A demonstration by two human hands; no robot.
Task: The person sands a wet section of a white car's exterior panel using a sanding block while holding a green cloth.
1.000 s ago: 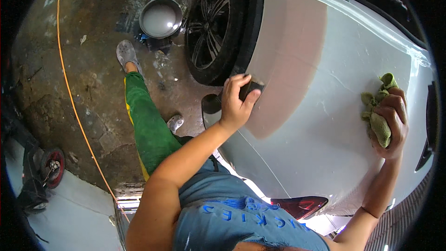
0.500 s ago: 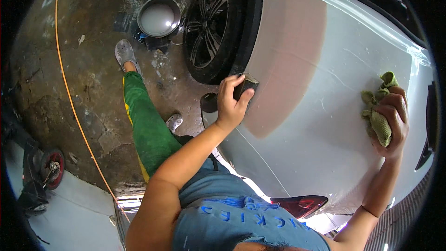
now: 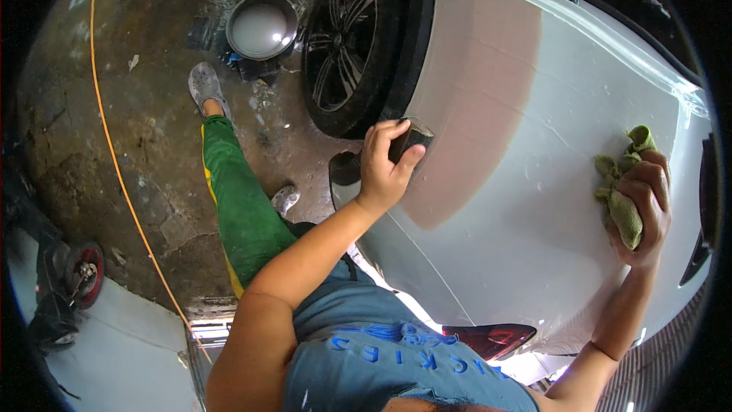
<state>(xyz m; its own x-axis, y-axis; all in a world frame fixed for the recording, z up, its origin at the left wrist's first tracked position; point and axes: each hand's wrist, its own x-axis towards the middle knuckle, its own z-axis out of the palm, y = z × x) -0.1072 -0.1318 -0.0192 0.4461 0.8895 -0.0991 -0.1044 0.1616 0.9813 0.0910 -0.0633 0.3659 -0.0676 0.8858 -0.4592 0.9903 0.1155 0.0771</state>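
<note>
My left hand point(image 3: 385, 172) is closed round a dark sanding block point(image 3: 412, 142), its fingers on one side and its thumb on the other. The block rests against the car's pale panel point(image 3: 526, 206), beside the wheel arch and the left edge of a pinkish-brown patch point(image 3: 480, 91). Over on the right, my right hand point(image 3: 646, 206) grips a bunched green knitted cloth point(image 3: 626, 217) against the same panel. Wet streaks and drops show on the paint between my hands.
The car's black wheel point(image 3: 341, 42) stands left of the panel, and a round basin of cloudy liquid point(image 3: 261, 27) sits on the wet floor. An orange hose point(image 3: 114, 156) runs along the left. A red tail light point(image 3: 492, 339) lies close to my body.
My left hand and the sanding block have shifted slightly to the right on the panel. My right hand, with the green cloth, has moved slightly downward in the picture.
</note>
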